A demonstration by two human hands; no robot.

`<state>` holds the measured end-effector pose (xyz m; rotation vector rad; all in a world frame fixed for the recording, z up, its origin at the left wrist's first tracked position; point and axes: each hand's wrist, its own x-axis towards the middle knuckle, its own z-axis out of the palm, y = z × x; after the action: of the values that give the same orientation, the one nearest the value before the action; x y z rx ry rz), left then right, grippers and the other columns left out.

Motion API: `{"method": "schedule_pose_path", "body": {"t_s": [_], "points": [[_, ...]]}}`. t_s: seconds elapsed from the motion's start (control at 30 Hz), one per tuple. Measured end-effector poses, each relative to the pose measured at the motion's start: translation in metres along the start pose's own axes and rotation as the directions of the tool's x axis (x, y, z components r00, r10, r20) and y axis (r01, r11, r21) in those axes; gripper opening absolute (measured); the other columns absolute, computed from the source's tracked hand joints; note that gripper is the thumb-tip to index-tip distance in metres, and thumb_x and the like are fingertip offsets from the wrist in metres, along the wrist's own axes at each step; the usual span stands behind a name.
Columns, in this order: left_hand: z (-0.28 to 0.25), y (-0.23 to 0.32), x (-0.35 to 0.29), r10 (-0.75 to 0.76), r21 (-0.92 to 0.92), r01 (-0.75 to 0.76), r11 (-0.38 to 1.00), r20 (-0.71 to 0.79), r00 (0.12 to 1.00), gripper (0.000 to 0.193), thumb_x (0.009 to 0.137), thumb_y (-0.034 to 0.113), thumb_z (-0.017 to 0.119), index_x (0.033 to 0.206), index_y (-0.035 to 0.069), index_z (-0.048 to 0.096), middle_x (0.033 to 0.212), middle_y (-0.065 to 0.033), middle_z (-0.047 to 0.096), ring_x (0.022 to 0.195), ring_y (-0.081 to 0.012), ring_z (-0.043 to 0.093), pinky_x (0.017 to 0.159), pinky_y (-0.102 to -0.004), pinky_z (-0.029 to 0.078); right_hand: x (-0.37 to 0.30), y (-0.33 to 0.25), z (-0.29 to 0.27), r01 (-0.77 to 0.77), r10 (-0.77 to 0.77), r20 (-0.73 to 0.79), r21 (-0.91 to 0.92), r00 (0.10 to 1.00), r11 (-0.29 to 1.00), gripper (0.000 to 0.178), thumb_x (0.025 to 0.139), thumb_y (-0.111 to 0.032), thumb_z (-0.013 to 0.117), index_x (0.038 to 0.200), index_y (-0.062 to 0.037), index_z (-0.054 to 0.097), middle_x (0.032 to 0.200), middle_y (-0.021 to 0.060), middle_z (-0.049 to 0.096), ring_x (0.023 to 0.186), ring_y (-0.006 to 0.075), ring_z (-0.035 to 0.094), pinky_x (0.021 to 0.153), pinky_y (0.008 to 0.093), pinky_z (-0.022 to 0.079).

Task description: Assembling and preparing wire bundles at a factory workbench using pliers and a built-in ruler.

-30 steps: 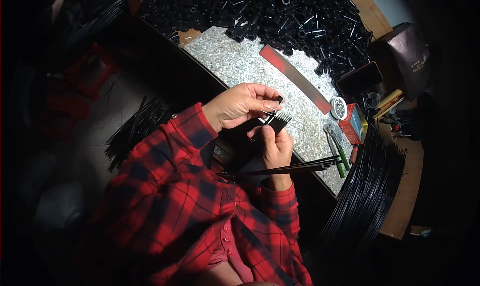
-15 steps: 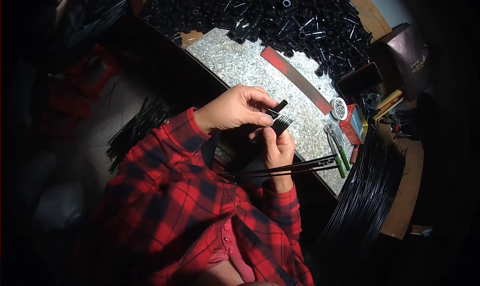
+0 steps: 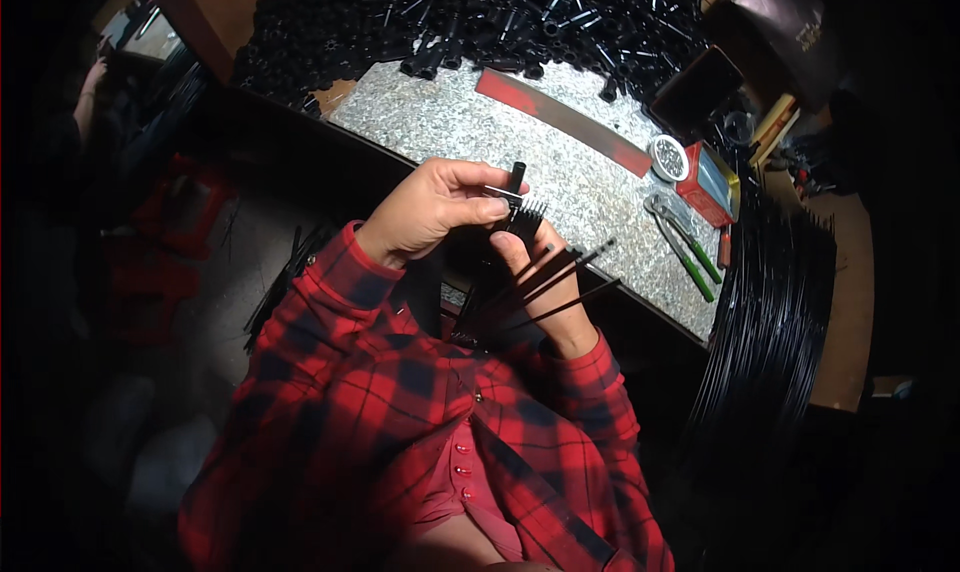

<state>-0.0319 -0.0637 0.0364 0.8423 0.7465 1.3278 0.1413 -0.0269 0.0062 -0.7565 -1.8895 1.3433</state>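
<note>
My left hand [image 3: 432,210] pinches a short black tubular part [image 3: 517,178] between thumb and fingers, its round end sticking up. Just below it, my right hand [image 3: 555,287] is closed around a bundle of thin black rods, whose tips [image 3: 533,210] fan out like a comb beside the tube. Several longer black rods [image 3: 560,272] cross over my right wrist and slant down toward my lap. Where tube and rod tips meet is too small and dark to make out.
Black tubular parts [image 3: 480,17] are heaped at the back of the speckled worktop [image 3: 400,112]. A red-grey strip [image 3: 565,122], round white tub [image 3: 668,158], red box [image 3: 708,184], green-handled pliers [image 3: 685,247] and phone [image 3: 697,90] lie there. Black rods [image 3: 765,302] are stacked at right.
In the picture, both hands have shifted slightly left and up, along with the worktop. The long rods by my right wrist have spread and now point more upward. Both hands keep their hold.
</note>
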Motion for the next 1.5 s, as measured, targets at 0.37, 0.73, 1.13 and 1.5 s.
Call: {"method": "schedule_pose_path", "body": {"t_s": [0.37, 0.73, 1.13, 1.5], "points": [[0.005, 0.003, -0.004, 0.004, 0.14, -0.014, 0.99, 0.072, 0.997, 0.03, 0.083, 0.002, 0.06, 0.112, -0.005, 0.057, 0.099, -0.0074, 0.063, 0.09, -0.0125, 0.061, 0.081, -0.0229, 0.048, -0.001, -0.007, -0.01, -0.146, 0.122, 0.101, 0.274, 0.987, 0.951, 0.018, 0.086, -0.017, 0.062, 0.089, -0.0004, 0.056, 0.074, -0.0021, 0.057, 0.068, 0.003, 0.049, 0.059, 0.0204, 0.042], [0.008, -0.01, -0.002, 0.024, 0.048, -0.028, 0.998, 0.092, 0.996, 0.03, 0.084, 0.007, 0.063, 0.11, -0.004, 0.057, 0.096, -0.0066, 0.063, 0.087, -0.0129, 0.061, 0.078, -0.023, 0.05, 0.002, 0.004, -0.009, -0.236, 0.138, 0.223, 0.507, 0.965, 0.829, 0.019, 0.084, -0.019, 0.065, 0.079, -0.0037, 0.054, 0.069, -0.0047, 0.052, 0.063, 0.0022, 0.044, 0.054, 0.0197, 0.038], [-0.003, -0.04, -0.002, -0.034, -0.2, 0.028, 0.979, -0.028, 0.999, 0.036, 0.088, 0.024, 0.057, 0.112, -0.004, 0.055, 0.106, -0.0128, 0.061, 0.097, -0.0181, 0.059, 0.089, -0.0308, 0.045, 0.004, 0.011, -0.012, -0.277, 0.189, 0.244, 0.41, 0.951, 0.869, 0.015, 0.087, -0.017, 0.061, 0.09, -0.0028, 0.058, 0.076, -0.0047, 0.057, 0.064, 0.0014, 0.048, 0.055, 0.0184, 0.039], [0.016, -0.042, -0.005, 0.06, -0.25, -0.078, 0.965, -0.078, 0.995, 0.036, 0.092, 0.022, 0.051, 0.114, -0.006, 0.054, 0.116, -0.0159, 0.056, 0.108, -0.0223, 0.053, 0.095, -0.0348, 0.04, 0.005, 0.007, -0.018, -0.349, 0.256, 0.261, 0.427, 0.931, 0.834, 0.027, 0.087, -0.028, 0.061, 0.074, -0.0058, 0.054, 0.064, -0.003, 0.054, 0.048, 0.0019, 0.042, 0.041, 0.0177, 0.032]]}}
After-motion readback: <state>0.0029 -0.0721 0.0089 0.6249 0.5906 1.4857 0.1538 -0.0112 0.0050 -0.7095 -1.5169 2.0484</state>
